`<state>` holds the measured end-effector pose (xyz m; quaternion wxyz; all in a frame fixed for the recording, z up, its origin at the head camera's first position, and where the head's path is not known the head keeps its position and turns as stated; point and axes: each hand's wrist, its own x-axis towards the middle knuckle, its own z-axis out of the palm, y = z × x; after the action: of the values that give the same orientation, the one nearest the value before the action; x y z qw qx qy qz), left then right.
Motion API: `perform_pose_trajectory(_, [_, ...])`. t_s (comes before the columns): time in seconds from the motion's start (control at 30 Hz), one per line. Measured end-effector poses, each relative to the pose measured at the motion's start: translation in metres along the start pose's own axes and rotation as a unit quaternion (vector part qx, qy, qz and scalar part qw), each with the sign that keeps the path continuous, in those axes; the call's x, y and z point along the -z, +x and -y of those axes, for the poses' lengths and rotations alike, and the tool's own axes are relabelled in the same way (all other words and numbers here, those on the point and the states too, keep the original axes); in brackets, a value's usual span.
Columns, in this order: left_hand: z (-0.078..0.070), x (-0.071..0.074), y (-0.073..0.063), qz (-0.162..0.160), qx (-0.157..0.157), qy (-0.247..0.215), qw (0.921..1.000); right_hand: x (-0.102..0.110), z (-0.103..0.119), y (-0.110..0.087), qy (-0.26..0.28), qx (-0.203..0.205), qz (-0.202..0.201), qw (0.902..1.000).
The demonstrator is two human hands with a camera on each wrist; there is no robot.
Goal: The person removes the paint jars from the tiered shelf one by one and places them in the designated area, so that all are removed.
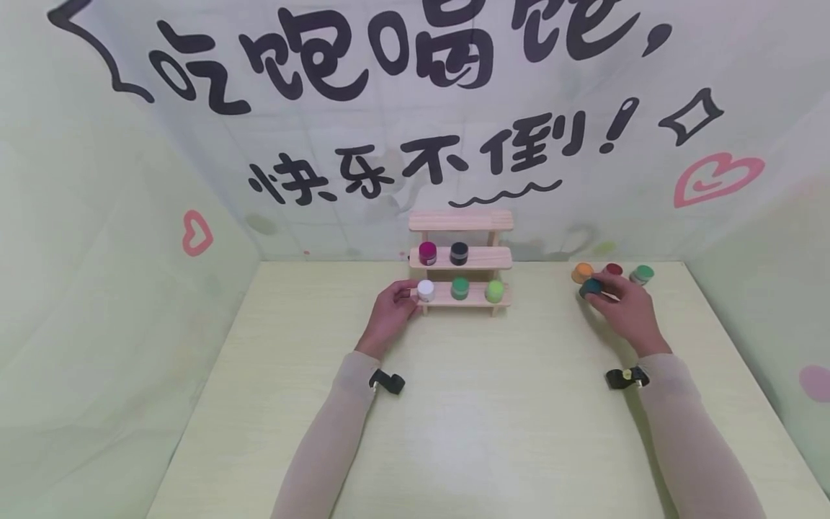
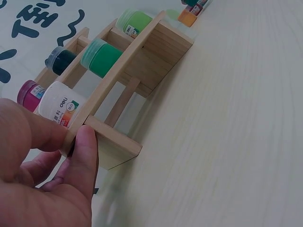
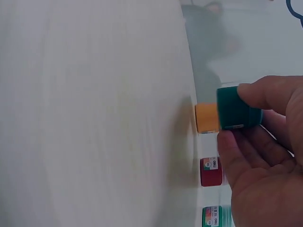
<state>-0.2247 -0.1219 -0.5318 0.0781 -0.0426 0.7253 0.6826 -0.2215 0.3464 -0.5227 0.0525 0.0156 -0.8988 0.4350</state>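
Note:
My left hand (image 1: 392, 310) pinches the left end of the lowest board of a small three-tier wooden rack (image 2: 113, 124), beside a white paint jar (image 2: 60, 103). Along that same board stand a green jar (image 1: 460, 289) and a light green jar (image 1: 495, 292). A magenta jar (image 1: 427, 254) and a black jar (image 1: 459, 254) sit on the middle board. Over on the right, my right hand (image 1: 627, 310) holds a dark teal paint jar (image 3: 232, 108) between thumb and fingers, raised off the table.
Near the table's back edge, by the right hand, stand an orange jar (image 1: 582, 272), a dark red jar (image 3: 211, 171) and a green jar (image 1: 642, 274). Behind the rack hangs a white cloth (image 1: 363, 231) with black lettering. The pale table (image 1: 454, 418) stretches toward me.

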Motion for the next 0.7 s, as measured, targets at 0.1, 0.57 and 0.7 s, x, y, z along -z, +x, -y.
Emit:
perform_pose_trajectory(0.1, [0.0,0.0,0.0,-0.004,0.003,0.001,1.0,0.002,-0.003,-0.001,-0.016,-0.011,0.017,0.9997])
perform_pose_trajectory(0.57, [0.0,-0.003,-0.002,-0.013,0.008,-0.001,0.9999,0.004,-0.014,-0.004,-0.019,-0.03,0.051,0.9981])
perform_pose_trajectory(0.7, [-0.001,-0.003,-0.001,-0.013,0.006,-0.003,0.9999,0.004,-0.014,-0.003,-0.013,-0.035,0.056,0.9978])
